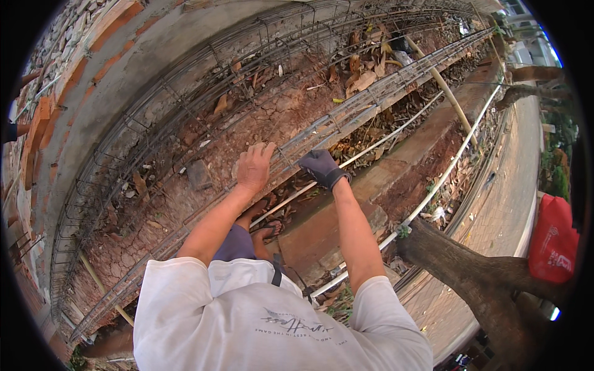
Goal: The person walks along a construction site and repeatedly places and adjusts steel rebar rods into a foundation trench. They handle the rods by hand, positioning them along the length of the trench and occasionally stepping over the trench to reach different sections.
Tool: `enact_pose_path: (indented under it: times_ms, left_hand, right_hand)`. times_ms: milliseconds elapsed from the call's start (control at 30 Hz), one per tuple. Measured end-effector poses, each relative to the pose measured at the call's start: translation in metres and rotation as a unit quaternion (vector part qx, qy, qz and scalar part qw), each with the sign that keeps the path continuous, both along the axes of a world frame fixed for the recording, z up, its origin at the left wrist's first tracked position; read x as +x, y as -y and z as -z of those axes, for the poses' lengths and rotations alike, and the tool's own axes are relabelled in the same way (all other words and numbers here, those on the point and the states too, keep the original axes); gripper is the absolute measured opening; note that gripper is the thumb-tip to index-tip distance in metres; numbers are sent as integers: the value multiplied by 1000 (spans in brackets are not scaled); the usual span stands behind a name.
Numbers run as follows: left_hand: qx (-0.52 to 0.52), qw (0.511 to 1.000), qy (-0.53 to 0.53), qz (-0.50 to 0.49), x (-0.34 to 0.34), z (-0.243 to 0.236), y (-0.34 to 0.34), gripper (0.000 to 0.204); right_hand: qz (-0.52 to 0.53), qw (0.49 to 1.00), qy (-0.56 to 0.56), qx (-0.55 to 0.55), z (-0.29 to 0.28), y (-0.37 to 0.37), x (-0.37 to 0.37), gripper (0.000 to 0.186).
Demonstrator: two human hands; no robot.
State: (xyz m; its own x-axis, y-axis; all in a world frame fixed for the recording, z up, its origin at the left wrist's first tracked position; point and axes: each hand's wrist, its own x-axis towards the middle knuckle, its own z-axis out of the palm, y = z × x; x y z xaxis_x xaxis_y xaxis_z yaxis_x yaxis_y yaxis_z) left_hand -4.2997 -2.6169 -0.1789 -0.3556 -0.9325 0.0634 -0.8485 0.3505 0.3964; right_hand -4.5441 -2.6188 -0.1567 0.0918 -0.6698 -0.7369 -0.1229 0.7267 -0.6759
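While the bare left hand [253, 167] spreads loosely at the rebar cage [365, 104] running diagonally ahead, the gloved right hand [322, 167] curls tight beside it, any contents hidden; beyond lie red soil [272, 102], then a grey wall [148, 55].

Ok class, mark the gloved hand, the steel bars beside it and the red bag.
Gloved hand [322, 167]: head view, middle of the fist.
Steel bars [352, 112]: head view, stretch beyond the hand.
Red bag [549, 240]: head view, its visible side.
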Motion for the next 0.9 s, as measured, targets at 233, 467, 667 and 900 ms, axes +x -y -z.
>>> enact_pose_path:
  times_ms: [233, 467, 667, 900]
  left_hand:
    - [-171, 963, -40, 207, -3, -8, 18, 32]
    - [-214, 940, -36, 265, 3, -2, 36, 13]
    - [-201, 925, -28, 321, 4, -1, 35, 16]
    - [-116, 948, -21, 294, 1, -8, 28, 24]
  right_hand:
    - [11, 997, 72, 13, -5, -4, -7, 21]
    - [-46, 999, 0, 1, 4, 6, 1, 26]
    - [-93, 984, -130, -74, 10, 8, 9, 34]
    - [-137, 956, -213, -145, 3, 0, 11, 36]
